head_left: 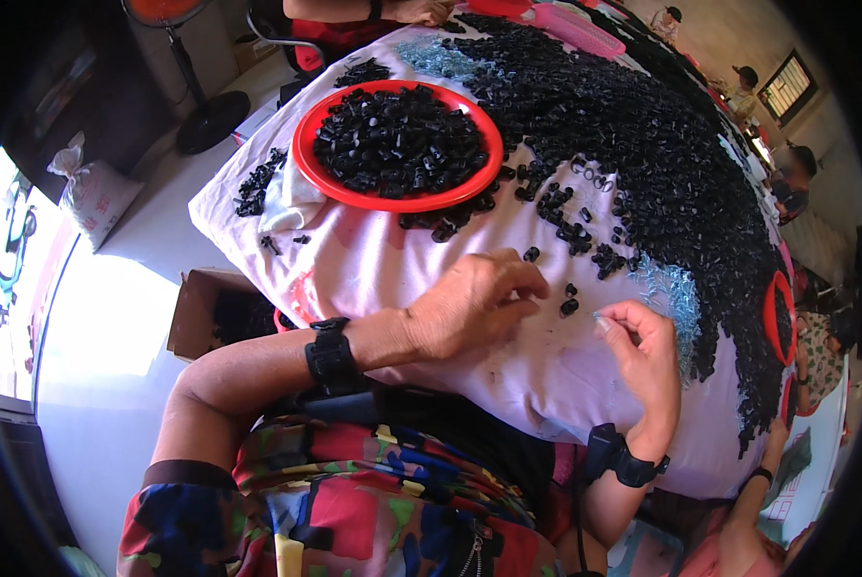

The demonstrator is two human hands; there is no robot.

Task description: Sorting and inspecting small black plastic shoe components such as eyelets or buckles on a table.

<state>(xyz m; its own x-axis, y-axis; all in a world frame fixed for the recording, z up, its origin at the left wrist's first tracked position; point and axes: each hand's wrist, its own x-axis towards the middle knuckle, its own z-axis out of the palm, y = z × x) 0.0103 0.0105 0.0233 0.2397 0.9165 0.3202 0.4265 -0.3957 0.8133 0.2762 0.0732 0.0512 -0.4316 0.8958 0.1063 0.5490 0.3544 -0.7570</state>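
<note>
Black pieces (pixel 570 307), two between left grip (pixel 479 303) — can't tell its hold — and right grip (pixel 645 348), pinching one bluish bit (pixel 597 315)

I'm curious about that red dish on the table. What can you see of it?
The red dish is round with a broad, smooth rim and looks like plastic. It rests upright on the pale pink cloth, beyond the left hand, which does not touch it. Small black pieces are heaped inside, hiding its bottom. More lie close by its near right side.
</note>
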